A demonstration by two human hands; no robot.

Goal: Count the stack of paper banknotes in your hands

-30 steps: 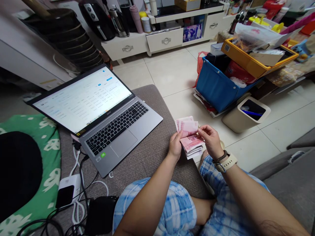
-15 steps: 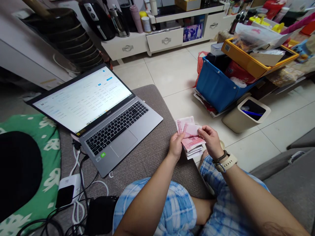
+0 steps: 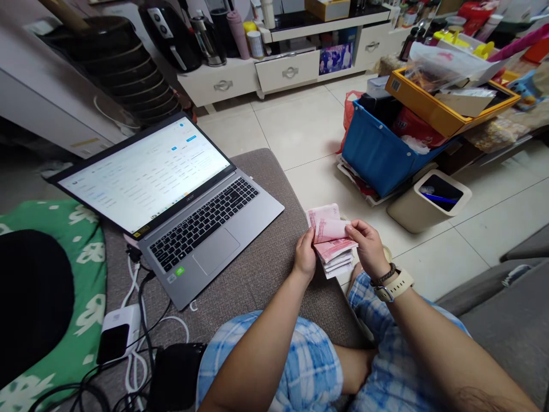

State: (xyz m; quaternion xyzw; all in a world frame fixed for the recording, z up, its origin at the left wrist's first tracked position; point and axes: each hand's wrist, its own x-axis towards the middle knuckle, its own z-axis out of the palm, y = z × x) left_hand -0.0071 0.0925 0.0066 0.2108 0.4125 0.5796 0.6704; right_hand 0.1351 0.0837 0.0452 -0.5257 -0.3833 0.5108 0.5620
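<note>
A folded stack of pinkish-red banknotes [image 3: 335,250] is gripped along its left side by my left hand [image 3: 305,256]. My right hand [image 3: 366,243] pinches the right end of a lifted banknote [image 3: 330,229] between thumb and fingers, above the rest of the stack. Pale folded edges of the notes show at the bottom of the stack. Both hands are over the right edge of the grey fabric seat [image 3: 261,269]. To their left, an open laptop [image 3: 214,240] rests on the same seat with its screen lit.
White cables and a white box-shaped device [image 3: 122,326] lie left of my knee, near a green patterned cloth [image 3: 92,257]. On the tiled floor stand a blue bin [image 3: 375,151] and a beige trash can [image 3: 412,206]. A white cabinet [image 3: 231,80] is along the back.
My left thumb has drawn back from the top of the notes to their left edge. The lifted note has shifted slightly; my right hand keeps its pinch.
</note>
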